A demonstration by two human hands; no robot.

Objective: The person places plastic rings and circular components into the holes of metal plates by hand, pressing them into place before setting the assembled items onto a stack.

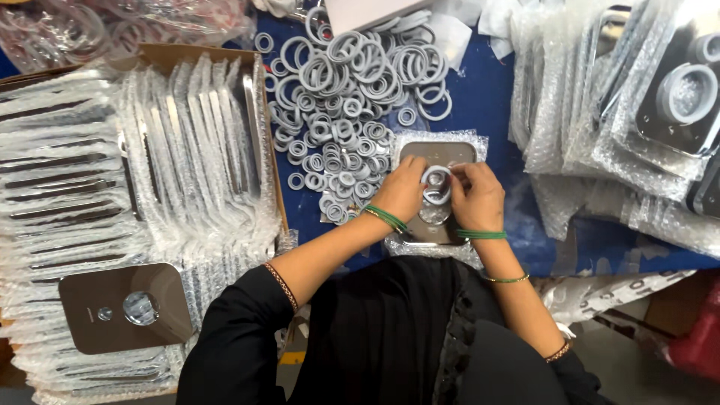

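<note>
Pinching one grey ring [436, 182] between both hands, left hand [400, 189] and right hand [477, 196] steady it over the bubble-wrapped metal plate [442, 154] beside the ring heap [352, 105].

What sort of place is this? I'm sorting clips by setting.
Likely a packing or assembly bench in a small factory: a heap of grey rubber rings, a carton of bubble-wrapped metal plates, and both hands fitting a ring onto one plate.

Black garment with sleeves pushed up and patterned cuff trim; green bangles on both wrists, thin gold-toned bangles further up the forearms
</note>
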